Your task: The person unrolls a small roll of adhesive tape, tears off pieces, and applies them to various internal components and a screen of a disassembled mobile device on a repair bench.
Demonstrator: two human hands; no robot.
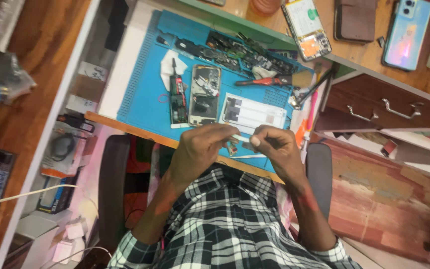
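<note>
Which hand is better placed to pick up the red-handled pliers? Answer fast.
Right, probably. The right hand sits nearer the red-handled pliers on the blue mat; the left hand, farther off, shares the small part.

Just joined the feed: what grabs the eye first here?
The blue work mat at the centre, strewn with an opened phone and circuit parts. In front of it, the left hand and right hand pinch a small pale part between them. A whole phone lies top right.

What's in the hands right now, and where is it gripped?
A small pale part, too blurred to identify, is pinched between the fingertips of the left hand and right hand, one at each end.
</note>
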